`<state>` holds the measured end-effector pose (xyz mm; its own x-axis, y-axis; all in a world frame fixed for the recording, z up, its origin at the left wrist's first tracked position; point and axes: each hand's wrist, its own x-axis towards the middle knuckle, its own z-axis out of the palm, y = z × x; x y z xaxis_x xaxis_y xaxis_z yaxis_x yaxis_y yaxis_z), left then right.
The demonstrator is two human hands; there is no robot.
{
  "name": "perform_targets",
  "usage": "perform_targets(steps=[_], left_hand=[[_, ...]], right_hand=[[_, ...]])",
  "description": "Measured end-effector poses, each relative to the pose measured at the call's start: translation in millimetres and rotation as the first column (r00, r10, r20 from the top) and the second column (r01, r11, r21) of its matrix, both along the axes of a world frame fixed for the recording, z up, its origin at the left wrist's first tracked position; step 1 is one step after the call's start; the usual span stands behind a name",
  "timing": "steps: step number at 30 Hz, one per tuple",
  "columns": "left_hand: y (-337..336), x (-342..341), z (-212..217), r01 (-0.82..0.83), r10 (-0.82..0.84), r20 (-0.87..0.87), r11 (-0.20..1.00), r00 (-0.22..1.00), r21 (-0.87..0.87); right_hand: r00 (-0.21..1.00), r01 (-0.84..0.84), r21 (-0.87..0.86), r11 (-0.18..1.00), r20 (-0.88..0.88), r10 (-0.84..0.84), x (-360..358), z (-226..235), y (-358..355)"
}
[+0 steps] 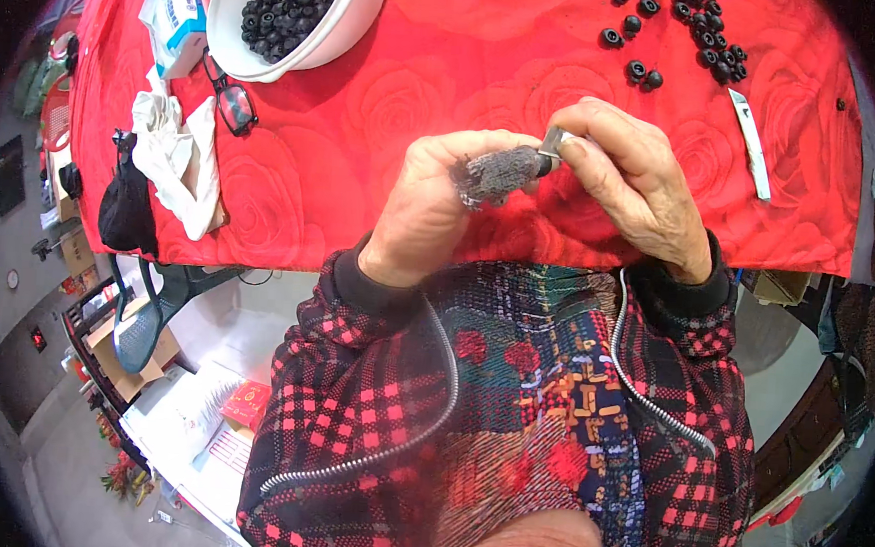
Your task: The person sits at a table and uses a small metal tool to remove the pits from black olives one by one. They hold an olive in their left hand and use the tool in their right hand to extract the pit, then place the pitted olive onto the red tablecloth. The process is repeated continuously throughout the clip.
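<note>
Black part (pixel 543 166), one: was held at centre, pinched in the closed left hand (pixel 422 197) beside a grey finger cover (pixel 502 174); metal blade (pixel 554 142) was gripped in the right hand (pixel 646 178), thumb against fingers. Judged unfinished. Similar pieces (pixel 291 9) were heaped in white bowl (pixel 361 13), eleven o'clock; loose pieces (pixel 709 58) lay on bench (pixel 450 64), one o'clock. Finished lot could not be told.

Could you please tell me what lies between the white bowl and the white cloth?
Glasses lie there on the red tablecloth, in the head view.
</note>
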<state>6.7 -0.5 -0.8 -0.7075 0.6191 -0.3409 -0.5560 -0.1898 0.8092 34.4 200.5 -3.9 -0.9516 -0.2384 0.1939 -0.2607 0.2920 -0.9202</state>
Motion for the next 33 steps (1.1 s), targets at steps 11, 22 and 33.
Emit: perform_targets(steps=[11, 22, 33], left_hand=[[-2, 0, -5, -0.01, 0.004, 0.103, 0.999, 0.995, 0.053], [-8, -7, -13, -0.073, 0.071, 0.08, 0.997, 0.994, 0.026], [-7, 13, -4, -0.12, -0.021, 0.414, 0.942, 0.91, 0.312]], right_hand=[[1.0, -0.01, 0.015, 1.0, 0.006, 0.01, -1, -2, -1], [0.959, -0.25, -0.214, 0.944, 0.078, 0.271, 10, 9, 6], [0.797, 0.257, 0.127, 0.958, -0.588, -0.136, 10, 3, -34]])
